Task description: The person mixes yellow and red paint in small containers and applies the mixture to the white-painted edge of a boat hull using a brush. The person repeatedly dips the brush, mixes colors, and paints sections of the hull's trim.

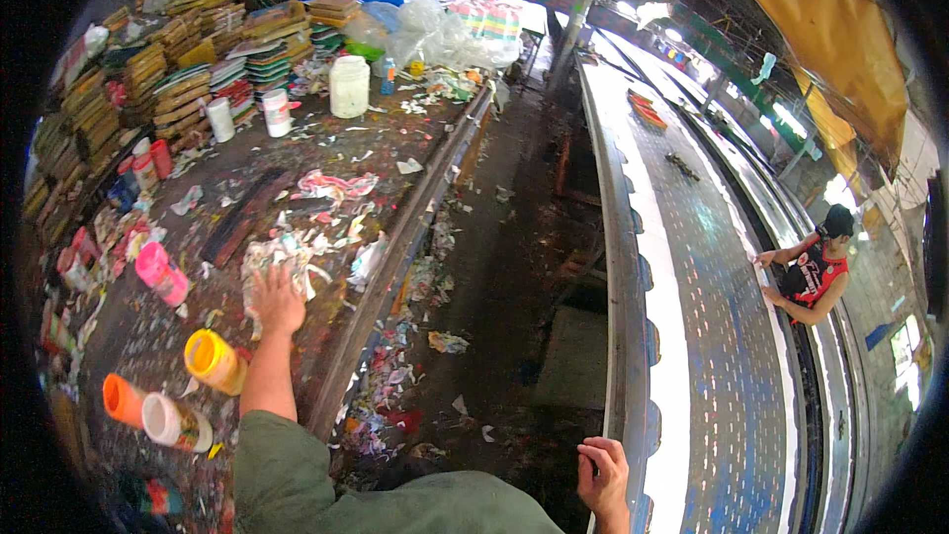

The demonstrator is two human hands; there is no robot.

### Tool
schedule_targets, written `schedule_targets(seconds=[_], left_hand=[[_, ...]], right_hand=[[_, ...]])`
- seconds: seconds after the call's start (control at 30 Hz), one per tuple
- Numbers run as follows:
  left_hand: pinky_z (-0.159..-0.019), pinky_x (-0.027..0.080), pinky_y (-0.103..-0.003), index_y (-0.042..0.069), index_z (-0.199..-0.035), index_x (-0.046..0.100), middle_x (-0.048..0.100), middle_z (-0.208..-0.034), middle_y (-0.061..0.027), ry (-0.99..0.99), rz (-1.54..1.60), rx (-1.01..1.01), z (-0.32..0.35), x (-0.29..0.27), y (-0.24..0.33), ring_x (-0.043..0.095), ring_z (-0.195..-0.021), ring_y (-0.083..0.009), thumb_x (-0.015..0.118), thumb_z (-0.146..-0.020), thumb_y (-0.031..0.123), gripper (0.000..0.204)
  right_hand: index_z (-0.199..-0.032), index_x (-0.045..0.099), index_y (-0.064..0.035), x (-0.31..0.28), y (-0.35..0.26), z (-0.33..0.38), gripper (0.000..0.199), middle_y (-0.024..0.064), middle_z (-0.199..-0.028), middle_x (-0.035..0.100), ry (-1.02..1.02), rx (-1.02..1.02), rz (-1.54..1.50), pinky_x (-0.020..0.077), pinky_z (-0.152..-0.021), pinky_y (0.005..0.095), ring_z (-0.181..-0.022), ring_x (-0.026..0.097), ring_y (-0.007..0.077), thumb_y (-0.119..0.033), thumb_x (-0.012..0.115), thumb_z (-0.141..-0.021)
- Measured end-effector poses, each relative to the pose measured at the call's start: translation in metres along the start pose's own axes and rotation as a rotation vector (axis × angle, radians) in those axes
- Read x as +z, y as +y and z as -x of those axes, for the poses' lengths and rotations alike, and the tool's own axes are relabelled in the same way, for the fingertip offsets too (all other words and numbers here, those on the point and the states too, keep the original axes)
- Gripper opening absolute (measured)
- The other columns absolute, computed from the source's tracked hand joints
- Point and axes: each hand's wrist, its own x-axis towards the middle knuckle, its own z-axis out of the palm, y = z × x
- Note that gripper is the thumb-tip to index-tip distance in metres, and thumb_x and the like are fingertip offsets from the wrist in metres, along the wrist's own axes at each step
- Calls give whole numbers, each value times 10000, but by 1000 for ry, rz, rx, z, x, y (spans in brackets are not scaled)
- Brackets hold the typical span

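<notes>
Left hand (278, 302) fingers grip stained rag (282, 259) on bench (390, 153), right hand (603, 473) fingers curled on printing table edge (623, 376); wiping next needs pressure.

Left hand (278, 302): pressing a crumpled rag (280, 259) on the paint-smeared bench (395, 153), at 9 o'clock.
Right hand (603, 480): gripping the long printing table (692, 267) edge, at 5 o'clock.

My left hand (278, 301) lies on a crumpled rag (280, 259), whitish, mottled green and pink. Jars I log: pink (162, 274), yellow (214, 361), orange (123, 400), white-lidded (176, 422). Worktable (247, 208): dark brown, paint-splattered. Long cloth (712, 307): blue-grey with rows of pale dots, white scalloped edge. My sleeve (282, 475): olive green.
</notes>
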Motion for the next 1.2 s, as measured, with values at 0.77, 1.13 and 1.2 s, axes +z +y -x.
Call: schedule_targets(seconds=[0.77,1.13,1.2], left_hand=[[-1376,257,-638,-29,-1698,472,414,-1784,-305,-582,2524,699,395,-271,-25,369,-1654,-534,277,-1087,881,1114],[-586,445,-283,42,-1091,823,639,-702,59,28,1428,-7,564,-255,-145,546,-640,-32,799,-1110,268,228],[-583,403,-292,39,-1051,817,608,-698,70,134,1342,121,593,-239,-180,477,-649,-28,822,-1092,262,227]], right_hand=[[-1094,772,-3,-38,-47,146,210,191,-1178,757,-179,-318,-351,627,-888,457,-1059,751,377,96,775,-908],[-1101,780,-14,7,-178,212,195,187,-1187,766,-369,-418,-376,613,-957,486,-1101,740,396,63,761,-923],[-1104,783,-19,17,-222,224,212,183,-1188,766,-410,-504,-385,615,-946,486,-1091,738,397,66,769,-910]])
